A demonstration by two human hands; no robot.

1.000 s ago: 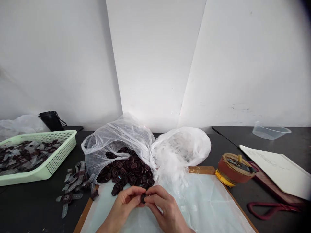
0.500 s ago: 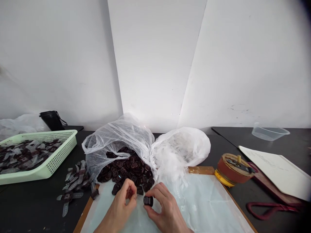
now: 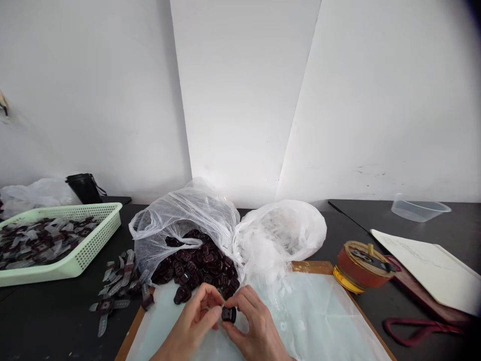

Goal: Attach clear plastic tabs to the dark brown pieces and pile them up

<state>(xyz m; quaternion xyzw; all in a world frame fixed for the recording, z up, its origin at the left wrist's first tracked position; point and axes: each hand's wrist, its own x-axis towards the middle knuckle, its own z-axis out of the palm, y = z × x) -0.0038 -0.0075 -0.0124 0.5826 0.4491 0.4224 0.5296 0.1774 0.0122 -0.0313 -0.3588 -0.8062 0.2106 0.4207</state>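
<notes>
Piece of dark glossy plastic [image 3: 229, 314] sits pinched in the right hand [image 3: 255, 328], left hand [image 3: 191, 313] curled just beside it.

A dark tabletop [image 3: 48, 321] carries a green plastic basket [image 3: 88, 255], wood-edged board [image 3: 311, 266], spool [image 3: 363, 265] and notebook [image 3: 424, 265].

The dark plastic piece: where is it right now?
In the head view, the dark plastic piece sits at lower centre, held in the right hand beside the left hand, above a pale sheet.
</notes>
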